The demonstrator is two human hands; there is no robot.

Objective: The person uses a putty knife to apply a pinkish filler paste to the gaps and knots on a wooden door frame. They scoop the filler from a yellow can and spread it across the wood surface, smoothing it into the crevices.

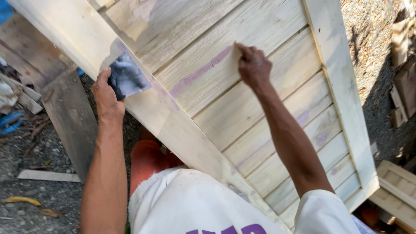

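Observation:
A pale wooden panel door [260, 99] made of horizontal boards lies tilted in front of me, with purple filler streaks along some seams. My left hand [105, 93] grips a flat metal scraper blade [127, 77] smeared with grey filler, resting against the door's near frame rail. My right hand [253, 65] is closed, its fingertips pressing a small pale piece onto a board at the end of a purple filler streak [200, 71]. What that piece is I cannot tell.
A grey weathered plank [65, 108] leans under the door at left. Gravel ground [372, 39] lies to the right with wood offcuts [401, 86] and another framed panel [396, 186] at lower right. Scrap wood [47, 175] lies on the dirt at left.

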